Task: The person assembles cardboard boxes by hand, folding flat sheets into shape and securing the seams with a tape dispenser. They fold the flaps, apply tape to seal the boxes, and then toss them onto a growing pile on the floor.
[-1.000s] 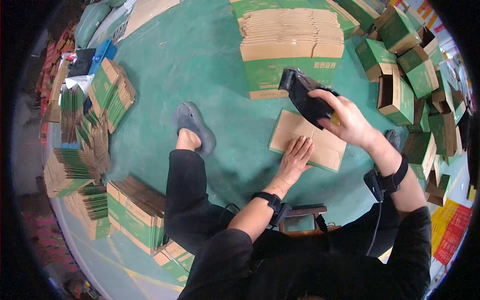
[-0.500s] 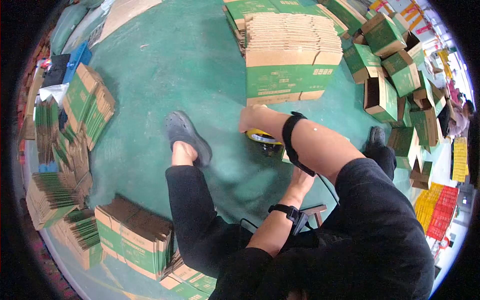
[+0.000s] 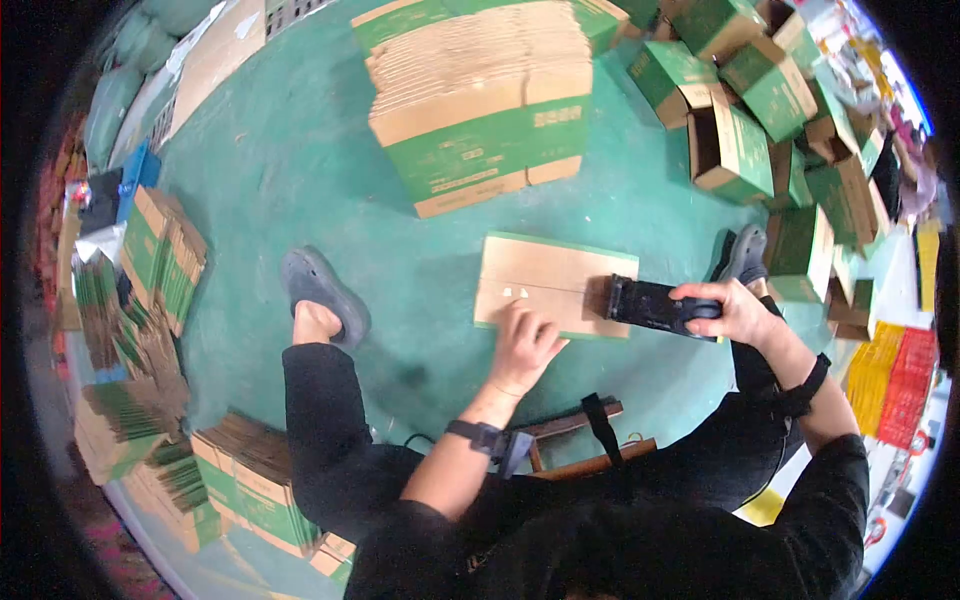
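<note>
A cardboard box piece (image 3: 550, 275) with green edges and a brown face lies between the person's feet. My right hand (image 3: 730, 310) is wrapped round the handle of a black tape dispenser (image 3: 655, 304), whose front end meets the right side of the cardboard. My left hand (image 3: 526, 345) is at the cardboard's near edge, fingers curled and partly apart, with two small white marks (image 3: 515, 293) just beyond the fingertips. It holds nothing that I can see.
A bundle of flat green-and-brown cartons (image 3: 480, 130) stands ahead. Opened boxes (image 3: 735, 150) are heaped at the right, near yellow and red crates (image 3: 905, 385). More folded cartons (image 3: 255, 480) stand at the left. A wooden stool (image 3: 590, 465) is beneath the person.
The arms have uncrossed. My right hand has come across to the right with the black dispenser, my left hand has moved forward to the cardboard, and the view has shifted.
</note>
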{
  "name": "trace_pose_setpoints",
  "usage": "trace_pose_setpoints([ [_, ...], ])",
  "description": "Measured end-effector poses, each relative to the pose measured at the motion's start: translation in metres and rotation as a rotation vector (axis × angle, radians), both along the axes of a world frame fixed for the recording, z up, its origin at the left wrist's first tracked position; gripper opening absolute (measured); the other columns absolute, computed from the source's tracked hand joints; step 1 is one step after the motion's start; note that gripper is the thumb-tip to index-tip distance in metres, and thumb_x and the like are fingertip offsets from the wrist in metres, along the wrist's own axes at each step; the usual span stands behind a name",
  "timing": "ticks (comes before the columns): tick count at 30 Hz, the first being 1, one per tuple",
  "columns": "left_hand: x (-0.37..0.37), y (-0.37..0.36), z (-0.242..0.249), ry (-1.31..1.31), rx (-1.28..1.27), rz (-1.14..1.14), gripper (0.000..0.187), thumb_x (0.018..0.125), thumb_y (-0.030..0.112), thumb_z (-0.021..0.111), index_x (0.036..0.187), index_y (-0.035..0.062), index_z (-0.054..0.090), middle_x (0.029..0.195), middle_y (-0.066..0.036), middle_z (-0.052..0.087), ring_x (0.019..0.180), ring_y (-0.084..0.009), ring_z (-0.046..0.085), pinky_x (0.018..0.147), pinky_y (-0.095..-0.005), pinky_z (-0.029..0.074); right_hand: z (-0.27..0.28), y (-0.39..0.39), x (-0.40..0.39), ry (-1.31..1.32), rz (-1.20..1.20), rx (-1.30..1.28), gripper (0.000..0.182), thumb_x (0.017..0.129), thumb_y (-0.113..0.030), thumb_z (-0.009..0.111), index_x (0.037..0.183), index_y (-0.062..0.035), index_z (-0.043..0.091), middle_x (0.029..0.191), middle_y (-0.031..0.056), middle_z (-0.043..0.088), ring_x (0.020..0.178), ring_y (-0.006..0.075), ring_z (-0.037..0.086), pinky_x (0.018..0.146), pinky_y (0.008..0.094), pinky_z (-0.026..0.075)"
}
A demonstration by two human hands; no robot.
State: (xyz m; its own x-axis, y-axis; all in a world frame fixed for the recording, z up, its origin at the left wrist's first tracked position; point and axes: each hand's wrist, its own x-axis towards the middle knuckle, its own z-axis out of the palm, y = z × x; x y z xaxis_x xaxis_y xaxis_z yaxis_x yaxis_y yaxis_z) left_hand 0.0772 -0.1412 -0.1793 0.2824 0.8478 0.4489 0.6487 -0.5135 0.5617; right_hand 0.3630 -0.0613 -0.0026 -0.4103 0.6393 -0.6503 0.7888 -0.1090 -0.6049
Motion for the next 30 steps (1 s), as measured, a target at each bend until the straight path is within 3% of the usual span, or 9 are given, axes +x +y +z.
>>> trace_pose_setpoints([
  [5,0.006,0.08,0.052,0.489,-0.058,0.696,0.059,0.078,0.042,0.055,0.12,0.0027,0.039,0.112,-0.02,0.045,0.105,-0.0373,0.043,0.087,-0.0501,0.038,-0.036,-0.004,0.032,0.318,0.119,0.288,0.04,0.069,-0.015,0.067,0.108,-0.0124,0.057,0.074,0.0065,0.064,0.063,0.018,0.062,0.062,0.0284,0.049],
  [7,0.004,0.098,0.034,0.3,-0.649,0.792,0.067,0.082,0.049,0.045,0.126,0.0008,0.029,0.115,-0.024,0.045,0.103,-0.0409,0.046,0.082,-0.0487,0.041,-0.038,-0.002,0.079,0.222,0.114,0.108,0.041,0.068,-0.015,0.067,0.108,-0.0124,0.057,0.073,0.0079,0.064,0.061,0.0192,0.062,0.062,0.0289,0.05],
  [10,0.004,0.101,0.036,0.367,-0.72,0.759,0.067,0.083,0.05,0.043,0.125,-0.0016,0.029,0.11,-0.027,0.048,0.097,-0.0407,0.052,0.079,-0.046,0.043,-0.092,-0.004,0.131,0.195,0.148,0.292,0.039,0.068,-0.023,0.066,0.105,-0.0125,0.06,0.079,0.0098,0.065,0.061,0.0217,0.062,0.063,0.0297,0.05],
  [15,-0.021,0.101,0.02,0.4,-0.661,0.702,0.068,0.082,0.051,0.045,0.121,-0.0033,0.035,0.106,-0.029,0.052,0.098,-0.0402,0.051,0.083,-0.0438,0.042,-0.179,0.012,0.024,0.221,0.007,0.11,0.037,0.067,-0.038,0.064,0.101,-0.0229,0.063,0.078,0.0077,0.064,0.073,0.0214,0.061,0.068,0.0318,0.048],
  [20,0.009,0.135,0.067,0.395,-0.746,0.51,0.07,0.077,0.049,0.056,0.119,-0.0055,0.042,0.099,-0.027,0.057,0.093,-0.0384,0.055,0.084,-0.0428,0.042,-0.162,-0.016,0.051,0.252,-0.233,0.118,0.035,0.068,-0.038,0.065,0.099,-0.022,0.064,0.077,0.0076,0.064,0.075,0.0196,0.061,0.071,0.0285,0.047],
  [23,0.121,0.213,0.129,0.352,-0.302,-0.017,0.061,0.074,0.04,0.062,0.117,-0.0006,0.047,0.109,-0.021,0.054,0.103,-0.0335,0.051,0.088,-0.0398,0.041,-0.112,-0.029,0.105,0.359,-0.628,0.077,0.033,0.071,-0.032,0.065,0.098,-0.0141,0.063,0.08,0.006,0.064,0.077,0.016,0.06,0.072,0.0261,0.046],
  [26,0.266,0.246,0.283,-0.109,0.392,-0.57,0.051,0.078,0.035,0.058,0.122,0.0092,0.046,0.125,-0.017,0.044,0.119,-0.0318,0.039,0.097,-0.0379,0.032,-0.093,-0.053,0.169,0.96,-1.564,0.287,0.028,0.081,-0.021,0.055,0.104,-0.0061,0.056,0.096,0.0014,0.057,0.077,0.0126,0.055,0.065,0.025,0.045],
  [28,0.296,0.262,0.334,-0.182,0.829,-0.414,0.052,0.08,0.025,0.059,0.124,0.0044,0.043,0.127,-0.015,0.043,0.117,-0.0285,0.041,0.097,-0.0367,0.033,-0.037,-0.048,0.178,1.135,-1.826,0.405,0.027,0.084,-0.021,0.052,0.107,-0.0065,0.054,0.097,0.0015,0.056,0.078,0.0107,0.054,0.06,0.0227,0.045],
  [30,0.281,0.294,0.31,-0.352,0.584,-0.248,0.049,0.076,0.022,0.061,0.118,0.0017,0.046,0.124,-0.019,0.044,0.116,-0.0313,0.04,0.097,-0.0389,0.032,-0.012,-0.048,0.183,1.094,-1.543,0.411,0.028,0.083,-0.019,0.053,0.109,-0.0072,0.053,0.097,0.0016,0.056,0.078,0.0108,0.054,0.057,0.0251,0.047],
])
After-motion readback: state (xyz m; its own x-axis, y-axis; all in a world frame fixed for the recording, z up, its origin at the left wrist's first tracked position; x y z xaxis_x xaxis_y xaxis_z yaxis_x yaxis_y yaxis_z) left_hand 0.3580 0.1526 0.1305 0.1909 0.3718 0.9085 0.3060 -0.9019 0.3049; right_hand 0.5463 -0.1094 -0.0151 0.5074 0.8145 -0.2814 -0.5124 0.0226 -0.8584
